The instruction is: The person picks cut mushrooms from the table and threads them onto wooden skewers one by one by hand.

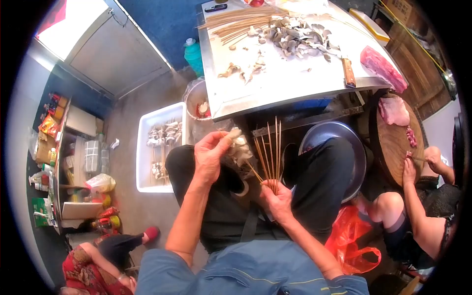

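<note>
My left hand [210, 153] pinches pale mushroom pieces [239, 147] between thumb and fingers, above my lap. These pieces sit at the tip of one wooden skewer that slants up from my right hand [277, 195]. Closed round the lower ends of several skewers [269, 155], my right hand holds them fanned out, with the other tips bare. On the white table [236, 91] ahead lie a heap of grey mushrooms [300, 37] and a bundle of skewers [236, 22]. A white tray [140, 162] at the left holds skewered mushrooms [164, 133].
A knife [348, 73] and raw meat [381, 66] lie at the table's right. A metal basin [360, 162] stands by my right knee. One person cuts meat on a round board [383, 142]; another sits lower left. A lined bucket [197, 98] is beside the table.
</note>
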{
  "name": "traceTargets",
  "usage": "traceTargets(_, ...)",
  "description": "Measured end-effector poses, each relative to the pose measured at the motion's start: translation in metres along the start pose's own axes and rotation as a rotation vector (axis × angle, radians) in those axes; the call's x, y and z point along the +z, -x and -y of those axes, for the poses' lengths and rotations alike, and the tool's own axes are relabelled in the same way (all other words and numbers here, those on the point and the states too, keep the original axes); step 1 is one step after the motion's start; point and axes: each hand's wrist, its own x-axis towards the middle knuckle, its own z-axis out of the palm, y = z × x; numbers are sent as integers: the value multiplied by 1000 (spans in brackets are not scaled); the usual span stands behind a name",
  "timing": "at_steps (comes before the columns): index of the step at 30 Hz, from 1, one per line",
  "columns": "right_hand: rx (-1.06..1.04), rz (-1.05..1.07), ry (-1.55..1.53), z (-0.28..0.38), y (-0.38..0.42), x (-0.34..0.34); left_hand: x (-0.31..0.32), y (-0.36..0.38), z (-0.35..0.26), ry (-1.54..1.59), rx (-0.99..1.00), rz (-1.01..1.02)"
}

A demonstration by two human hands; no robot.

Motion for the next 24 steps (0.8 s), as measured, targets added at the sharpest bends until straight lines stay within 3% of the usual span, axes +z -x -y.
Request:
traceTargets(19, 31, 41, -78, 5, -1, 4, 12, 8, -4, 15, -95, 77)
traceTargets(24, 181, 95, -153, 7, 0, 1, 5, 7, 0, -88, -120, 137)
